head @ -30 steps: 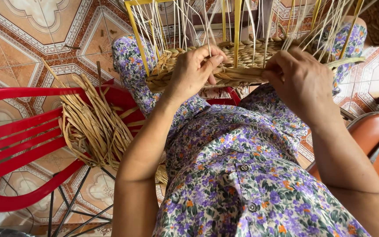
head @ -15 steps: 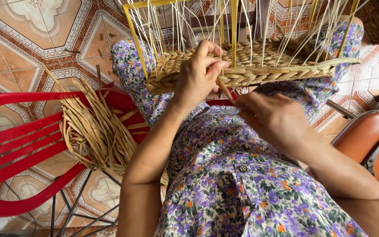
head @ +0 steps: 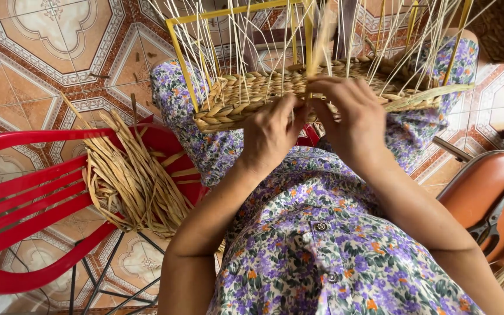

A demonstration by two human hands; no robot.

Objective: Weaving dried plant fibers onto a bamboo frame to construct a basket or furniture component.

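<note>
A half-woven straw basket (head: 246, 96) rests on my knees, built around a yellow metal frame (head: 179, 52) with many thin upright strands rising from it. My left hand (head: 272, 134) presses against the basket's near rim, fingers curled on the weave. My right hand (head: 351, 116) is right beside it, pinching a flat straw strand (head: 322, 41) that stands up and is blurred. The two hands touch at the rim's middle.
A red plastic chair (head: 24, 192) stands at my left with a bundle of loose straw strips (head: 129, 181) on its seat. At the right an orange seat (head: 485, 186) holds black scissors (head: 491, 221). Patterned floor tiles lie all around.
My right hand had drawn back toward my lap pulling a strand, then came back up to the basket rim beside my left hand. The left hand stayed on the rim.
</note>
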